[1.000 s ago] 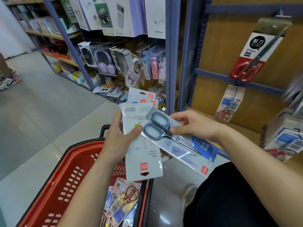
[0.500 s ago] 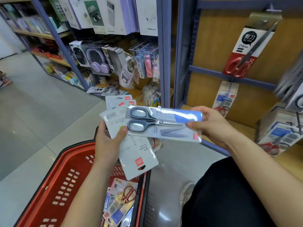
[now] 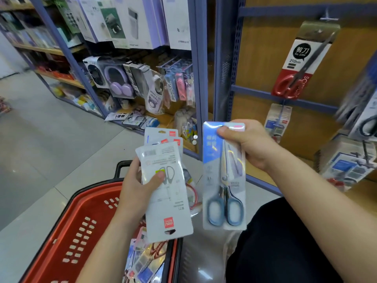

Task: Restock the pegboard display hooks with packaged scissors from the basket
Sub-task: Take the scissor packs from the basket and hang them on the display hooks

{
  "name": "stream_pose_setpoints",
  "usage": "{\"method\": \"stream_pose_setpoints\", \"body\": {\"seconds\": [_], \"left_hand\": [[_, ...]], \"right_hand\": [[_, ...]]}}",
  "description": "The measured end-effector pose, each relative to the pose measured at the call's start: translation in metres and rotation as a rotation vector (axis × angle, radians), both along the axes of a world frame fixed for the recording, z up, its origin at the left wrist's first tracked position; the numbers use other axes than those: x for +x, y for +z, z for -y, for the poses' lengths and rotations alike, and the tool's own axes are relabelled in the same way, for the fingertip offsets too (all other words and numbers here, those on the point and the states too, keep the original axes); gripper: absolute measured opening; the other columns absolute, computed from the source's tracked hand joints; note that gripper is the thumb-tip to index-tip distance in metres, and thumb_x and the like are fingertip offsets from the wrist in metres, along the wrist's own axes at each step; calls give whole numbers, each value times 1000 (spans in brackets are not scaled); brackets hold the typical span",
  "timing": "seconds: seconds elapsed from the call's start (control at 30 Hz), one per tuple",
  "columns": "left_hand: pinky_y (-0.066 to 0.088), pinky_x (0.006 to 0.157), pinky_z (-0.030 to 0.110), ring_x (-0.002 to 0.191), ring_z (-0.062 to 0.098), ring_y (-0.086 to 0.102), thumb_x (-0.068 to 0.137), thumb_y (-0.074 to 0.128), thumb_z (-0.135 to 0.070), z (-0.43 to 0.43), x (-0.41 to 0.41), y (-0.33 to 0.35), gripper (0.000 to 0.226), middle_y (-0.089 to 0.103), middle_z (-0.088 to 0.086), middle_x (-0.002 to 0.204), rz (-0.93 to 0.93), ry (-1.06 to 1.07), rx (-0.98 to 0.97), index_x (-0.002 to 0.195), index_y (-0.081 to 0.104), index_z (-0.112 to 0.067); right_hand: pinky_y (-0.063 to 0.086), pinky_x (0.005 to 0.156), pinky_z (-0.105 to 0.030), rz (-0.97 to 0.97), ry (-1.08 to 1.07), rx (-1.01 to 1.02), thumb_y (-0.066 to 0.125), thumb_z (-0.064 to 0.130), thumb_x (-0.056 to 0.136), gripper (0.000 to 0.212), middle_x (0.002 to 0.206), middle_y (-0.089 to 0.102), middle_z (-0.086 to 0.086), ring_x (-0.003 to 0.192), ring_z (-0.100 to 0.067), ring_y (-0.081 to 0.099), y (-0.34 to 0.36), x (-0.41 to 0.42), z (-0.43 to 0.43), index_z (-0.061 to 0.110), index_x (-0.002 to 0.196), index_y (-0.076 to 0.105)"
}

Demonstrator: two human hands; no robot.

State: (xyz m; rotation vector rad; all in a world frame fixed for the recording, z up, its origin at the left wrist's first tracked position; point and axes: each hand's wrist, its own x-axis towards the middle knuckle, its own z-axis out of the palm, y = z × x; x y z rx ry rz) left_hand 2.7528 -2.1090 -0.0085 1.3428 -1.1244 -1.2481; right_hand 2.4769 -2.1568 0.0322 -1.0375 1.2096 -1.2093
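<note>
1. Right hand (image 3: 247, 146): the grip pinches the top end of a clear-fronted pack of blue-handled scissors on a pale blue card (image 3: 223, 180). The thumb lies across the front and the fingers are behind. The pack hangs upright in the air, handles down and blades up.
2. Left hand (image 3: 136, 186): the grip holds a fanned stack of white-backed scissor packs (image 3: 165, 190), with the thumb pressed on the front one. The printed backs face the camera, with a red logo at the lower end. At least three packs; exact count not resolvable.
3. The two held lots are side by side with a narrow gap, not touching.
4. Below the left hand is a red perforated plastic basket with a black handle (image 3: 67, 231). More loose scissor packs (image 3: 146, 260) lie in its right end.
5. Upper right is a brown display panel (image 3: 265, 58) crossed by a blue rail (image 3: 285, 99). A red-handled scissors pack on a white-and-red card (image 3: 302, 62) hangs from a metal hook (image 3: 327, 17). A smaller hanging pack (image 3: 278, 123) sits below the rail, blurred.
6. Left background: a boxed pair of purple headphones (image 3: 118, 80) on shelving, and a grey tiled floor (image 3: 51, 139).
</note>
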Motion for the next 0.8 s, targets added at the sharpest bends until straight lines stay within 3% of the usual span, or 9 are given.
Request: {"method": "stream_pose_setpoints", "body": {"seconds": [0.1, 0.17, 0.23, 0.3, 0.4, 0.5, 0.63, 0.7, 0.8], "left_hand": [[61, 61, 32, 92, 23, 78, 92, 71, -3, 0, -16, 7, 52, 79, -2, 108, 0, -96, -48, 136, 57, -27], [61, 66, 31, 99, 20, 76, 91, 72, -1, 0, -24, 9, 60, 77, -2, 115, 12, -145, -83, 141, 54, -29], [60, 70, 28, 104, 17, 75, 90, 73, 1, 1, -29, 9, 65, 76, -4, 116, 11, -176, -109, 141, 52, -32], [61, 69, 28, 103, 17, 75, 89, 74, 1, 0, -33, 9, 67, 76, -5, 115, 11, -195, -120, 139, 52, -38], [63, 75, 33, 104, 19, 75, 87, 76, 1, -1, -45, 10, 71, 76, -3, 117, 20, -225, -136, 139, 52, -41], [62, 88, 37, 111, 19, 72, 86, 78, 1, -1, -60, 11, 69, 75, -3, 120, 5, -226, -157, 140, 53, -34], [62, 83, 31, 106, 19, 74, 85, 77, 6, 6, -83, 18, 66, 77, 1, 115, -38, -216, -200, 138, 56, -28], [61, 80, 28, 103, 16, 75, 85, 76, 6, 11, -96, 25, 65, 77, -2, 112, -53, -186, -227, 136, 57, -28], [62, 86, 43, 105, 17, 74, 85, 78, 1, 24, -114, 35, 62, 76, -5, 116, -84, -133, -254, 132, 58, -34]], "right_hand": [[54, 77, -45, -36, 40, 61, 87, 14, 78, 37, 88, 72, -25, 79, -28, 67, -5, 23, -6, -9, 99, 68], [56, 85, -61, -53, 15, 79, 86, 16, 80, 38, 100, 72, -33, 84, -31, 68, -10, 32, -9, -11, 99, 67], [52, 92, -66, -55, -25, 77, 86, 16, 81, 29, 101, 71, -33, 84, -32, 68, -12, 34, -12, -4, 91, 68], [58, 84, -59, -69, -71, 50, 83, 14, 84, 24, 88, 76, -23, 77, -24, 73, -14, 33, -14, -2, 90, 66], [60, 61, -35, -126, -152, -28, 84, 17, 84, 29, 70, 75, -1, 67, -12, 73, -14, 37, -19, -2, 91, 63], [61, 65, -40, -87, -252, -59, 85, 19, 83, 34, 79, 76, -9, 73, -18, 75, -15, 37, -24, -3, 92, 62], [61, 70, -35, -41, -321, -45, 81, 27, 87, 27, 86, 78, 0, 78, -12, 75, -10, 21, -33, 9, 100, 66], [58, 65, -29, -16, -305, -42, 78, 29, 89, 25, 84, 77, 5, 74, -9, 74, -7, 7, -45, 14, 105, 65], [51, 54, -20, -26, -246, -31, 81, 15, 85, 27, 76, 72, 5, 64, -8, 69, -10, -18, -75, 16, 104, 62]]}}
